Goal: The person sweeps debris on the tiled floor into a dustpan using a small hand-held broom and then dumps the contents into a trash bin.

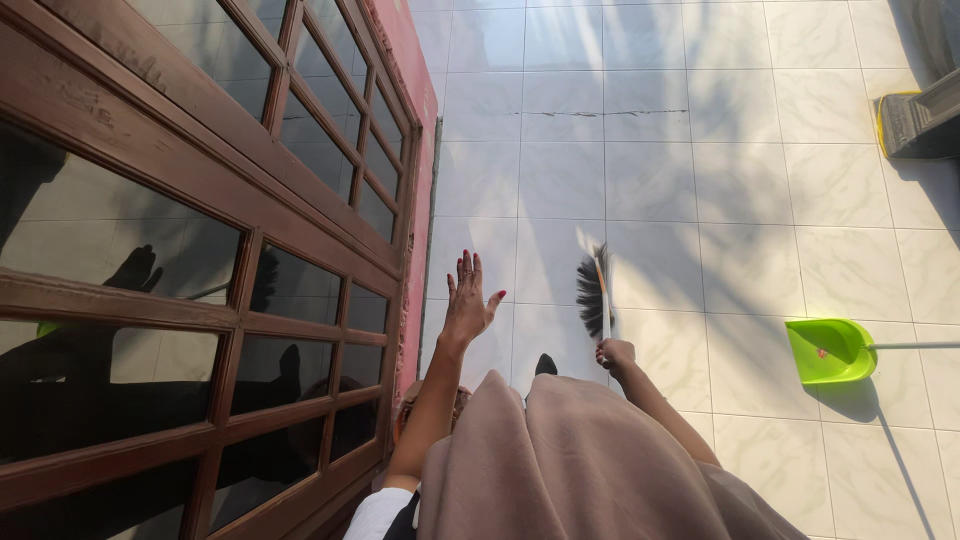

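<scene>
A short broom with dark, fanned bristles and a thin pale handle [596, 290] is held upright over the white marble-patterned floor tiles [740, 180], its bristle head pointing away from the person and slightly left of the handle. The handle's lower end is gripped by the right hand [614, 353], whose fingers are curled tightly round it in a closed fist. The broom is seen between the two hands, near the middle of the view and above the folds of a beige-brown fabric garment [570, 460] worn by the person.

To the left of the broom, the left hand [468, 300] is raised with nothing in it; the palm is turned towards the floor, and the fingers are stretched out and lightly spread, with red-painted nails visible. The bare forearm is extended from a white sleeve at the bottom edge.

Further left, a dark brown wooden door with many glass panes [200, 270] is seen, and reflections of the raised hand are caught in its glass. Well apart to the right, a bright green plastic dustpan with a long pale handle [828, 350] is lying on the tiles. At the upper right corner, a grey stone block with a yellow edge [915, 120] is partly shown.
</scene>
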